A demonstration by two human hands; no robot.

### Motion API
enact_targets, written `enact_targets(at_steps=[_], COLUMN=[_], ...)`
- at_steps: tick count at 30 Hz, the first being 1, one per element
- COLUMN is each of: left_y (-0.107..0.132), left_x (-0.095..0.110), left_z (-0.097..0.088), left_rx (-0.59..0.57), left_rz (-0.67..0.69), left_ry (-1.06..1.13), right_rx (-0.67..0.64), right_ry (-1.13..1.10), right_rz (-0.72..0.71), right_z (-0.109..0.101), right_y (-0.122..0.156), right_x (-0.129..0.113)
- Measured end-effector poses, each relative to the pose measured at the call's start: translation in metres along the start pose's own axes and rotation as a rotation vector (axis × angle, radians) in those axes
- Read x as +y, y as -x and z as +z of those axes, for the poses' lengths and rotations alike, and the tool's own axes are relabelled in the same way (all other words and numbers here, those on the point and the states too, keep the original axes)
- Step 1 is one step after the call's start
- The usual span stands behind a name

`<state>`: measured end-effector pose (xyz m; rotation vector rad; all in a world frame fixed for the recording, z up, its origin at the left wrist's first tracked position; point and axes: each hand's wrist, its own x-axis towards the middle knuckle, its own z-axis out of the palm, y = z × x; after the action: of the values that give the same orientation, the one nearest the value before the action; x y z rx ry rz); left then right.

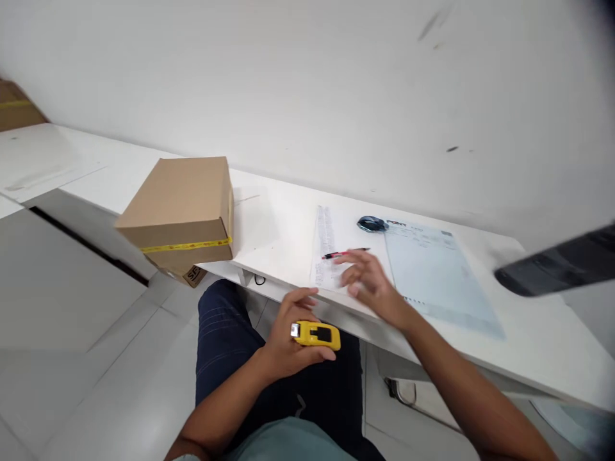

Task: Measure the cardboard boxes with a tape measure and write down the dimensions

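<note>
Yellow, rounded-cornered plastic case with a black panel, apparently a tape measure: it is sitting in the left hand, above the lap and just in front of the near edge of the long white desk.

Handling (judged): I am rating it as small and compact, fairly light yet dense for its size. The shell is looking stiff and sturdy, not fragile; smooth plastic is possibly making it a little slippery. Best hold: thumb and fingers across the long sides, leaving the silver metal tip free.

Grip: the left thumb is lying along the near long side, and the hand is cradling the case from beneath; the index finger is stretching out apart from it. The fingers underneath are hidden, so their pressure is uncertain. The right hand is hovering over the desk, fingers loosely curled and seemingly holding nothing. They are blurring close to the slim red-and-black pen; I cannot tell whether they are touching it.

Appearance: the case is showing bright yellow, the black panel is occupying its upper face, and the shiny tip is facing left.
</note>
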<state>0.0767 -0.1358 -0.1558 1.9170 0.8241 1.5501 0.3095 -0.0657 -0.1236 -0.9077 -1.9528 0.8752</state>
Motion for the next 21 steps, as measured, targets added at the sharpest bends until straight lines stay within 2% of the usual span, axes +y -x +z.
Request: enact_targets(at_steps=[1, 2, 4, 6, 8, 11, 14, 16, 18, 21], left_y=[-0.001, -0.001, -0.001, -0.001, 0.002, 0.007, 0.011, 0.012, 0.014, 0.015], left_x=[0.004, 0.006, 0.008, 0.008, 0.008, 0.008, 0.009, 0.011, 0.017, 0.034], left_z=[-0.002, -0.005, -0.010, -0.018, -0.028, -0.052, -0.085, -0.109, -0.131, -0.158], left_rx=[0.072, 0.143, 0.239, 0.267, 0.246, 0.174, 0.182, 0.206, 0.125, -0.083], left_rz=[-0.001, -0.003, -0.013, -0.028, -0.083, -0.211, -0.322, -0.420, -0.546, -0.691], left_ry=[0.021, 0.045, 0.096, 0.110, 0.087, 0.047, -0.027, -0.041, -0.010, 0.048], right_rx=[-0.138, -0.219, -0.222, -0.139, -0.084, -0.047, 0.046, 0.076, 0.021, -0.106], right_ry=[-0.114, -0.208, -0.330, -0.337, -0.264, -0.165, -0.090, -0.008, 0.083, 0.166], right_rz=[-0.055, -0.093, -0.148, -0.217, -0.252, -0.207, -0.189, -0.257, -0.389, -0.557], right_z=[0.012, 0.026, 0.054, 0.080, 0.103, 0.130, 0.146, 0.150, 0.149, 0.147], right_y=[0.006, 0.011, 0.016, 0.014, 0.009, -0.002, -0.012, -0.020, -0.028, -0.042], right_x=[-0.015, -0.030, -0.050, -0.060, -0.061, -0.057, -0.053, -0.053, -0.056, -0.067])
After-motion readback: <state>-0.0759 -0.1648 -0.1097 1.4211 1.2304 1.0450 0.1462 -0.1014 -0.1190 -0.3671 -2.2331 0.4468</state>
